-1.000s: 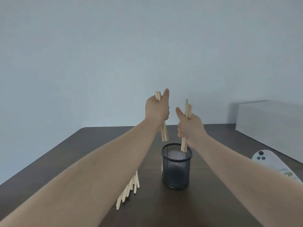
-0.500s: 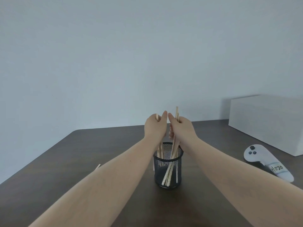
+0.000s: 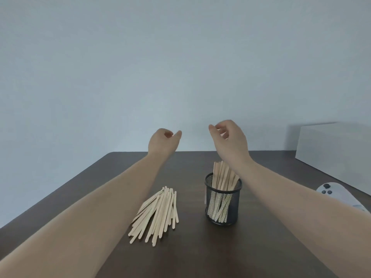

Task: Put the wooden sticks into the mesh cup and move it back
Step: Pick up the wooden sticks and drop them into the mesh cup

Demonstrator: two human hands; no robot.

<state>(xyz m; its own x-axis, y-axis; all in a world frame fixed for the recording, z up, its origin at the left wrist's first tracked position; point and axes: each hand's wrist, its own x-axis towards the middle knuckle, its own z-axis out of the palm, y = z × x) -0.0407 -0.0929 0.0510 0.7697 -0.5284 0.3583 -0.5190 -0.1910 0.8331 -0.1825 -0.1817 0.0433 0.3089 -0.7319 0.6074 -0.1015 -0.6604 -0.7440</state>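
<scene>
Pale blue wall rises behind a dark brown table. On it stands the black mesh cup, upright, with a bundle of wooden sticks leaning inside. Just left of the cup, a loose pile of sticks lies flat. The left hand and right hand hang above, fingers loosely curled, gripping nothing. A white controller and a white box sit at right.

We are seeing pale, matt wooden sticks lying on a dark, smooth wood-grain table beside a black perforated metal mesh cup and a glossy white plastic controller.
</scene>
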